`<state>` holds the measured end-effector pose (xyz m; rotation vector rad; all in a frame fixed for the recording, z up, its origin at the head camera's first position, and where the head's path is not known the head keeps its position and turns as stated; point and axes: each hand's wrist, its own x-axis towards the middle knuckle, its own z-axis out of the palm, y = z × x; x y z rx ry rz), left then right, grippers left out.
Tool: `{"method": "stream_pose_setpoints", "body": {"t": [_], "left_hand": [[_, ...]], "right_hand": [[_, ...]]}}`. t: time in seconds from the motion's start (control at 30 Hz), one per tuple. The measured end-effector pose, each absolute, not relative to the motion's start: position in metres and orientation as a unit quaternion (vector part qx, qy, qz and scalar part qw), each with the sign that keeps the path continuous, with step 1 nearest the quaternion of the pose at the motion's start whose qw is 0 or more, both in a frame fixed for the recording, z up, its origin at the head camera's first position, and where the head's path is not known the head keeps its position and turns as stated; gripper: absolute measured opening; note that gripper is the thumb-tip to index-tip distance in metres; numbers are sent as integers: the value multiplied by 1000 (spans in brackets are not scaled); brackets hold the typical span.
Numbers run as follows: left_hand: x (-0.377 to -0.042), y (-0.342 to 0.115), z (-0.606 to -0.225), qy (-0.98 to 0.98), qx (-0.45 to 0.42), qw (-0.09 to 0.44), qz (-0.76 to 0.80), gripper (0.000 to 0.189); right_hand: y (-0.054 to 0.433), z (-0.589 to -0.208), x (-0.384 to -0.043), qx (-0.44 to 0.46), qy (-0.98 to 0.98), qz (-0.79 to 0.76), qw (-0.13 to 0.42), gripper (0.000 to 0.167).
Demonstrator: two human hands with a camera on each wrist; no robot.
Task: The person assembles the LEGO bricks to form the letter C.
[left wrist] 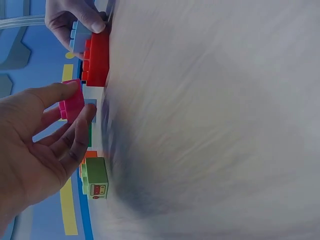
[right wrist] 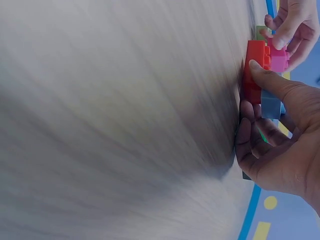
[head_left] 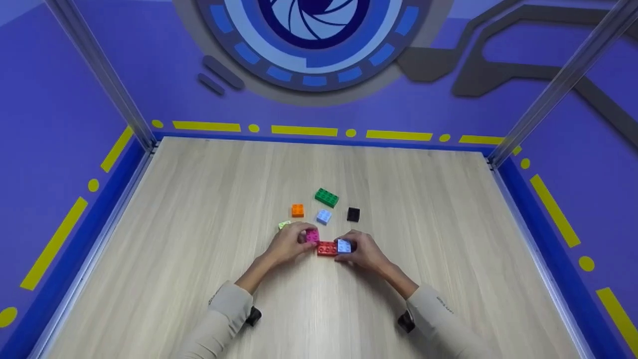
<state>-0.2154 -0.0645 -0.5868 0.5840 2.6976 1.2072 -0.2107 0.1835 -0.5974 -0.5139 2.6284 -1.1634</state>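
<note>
Between the thumb and fingers of my left hand (head_left: pixel 286 245) is a pink toy brick (head_left: pixel 312 235). In the left wrist view this pink brick (left wrist: pixel 75 101) is held up off the table, studs facing away from it. A longer red brick (head_left: pixel 326 249) lies on the table just right of it. One light blue brick (head_left: pixel 344 246) sits on the red brick's right end. My right hand (head_left: pixel 368 252) grips these two joined bricks from the right, its thumb against the side of the red brick (right wrist: pixel 255 75) in the right wrist view.
Beyond the hands lie an orange brick (head_left: pixel 297 210), a long green brick (head_left: pixel 326 197), a second light blue brick (head_left: pixel 324 216) and a black brick (head_left: pixel 353 214). A pale green brick (left wrist: pixel 96 177) with a printed side stands near my left hand. Blue-purple walls (head_left: pixel 319 112) border the wooden table (head_left: pixel 209 199).
</note>
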Motion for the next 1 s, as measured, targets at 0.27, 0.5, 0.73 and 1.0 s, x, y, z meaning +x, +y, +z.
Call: {"method": "stream_pose_setpoints", "body": {"t": [0.27,0.5,0.73,1.0], "left_hand": [[-212,-63,-587,878,223,104,411,39],[-211,-63,-590,880,228,104,402,41],[-214,-61,-593,882,231,96,400,35],[-217,-60,-591,880,222,107,406,36]], "right_hand": [[184,-596,-210,-171,889,-410,111,37],[184,-596,-209,-174,887,-414,110,37],[184,-597,-210,-187,890,-403,103,36],[183,-596,-209,-175,890,-407,112,37]]}}
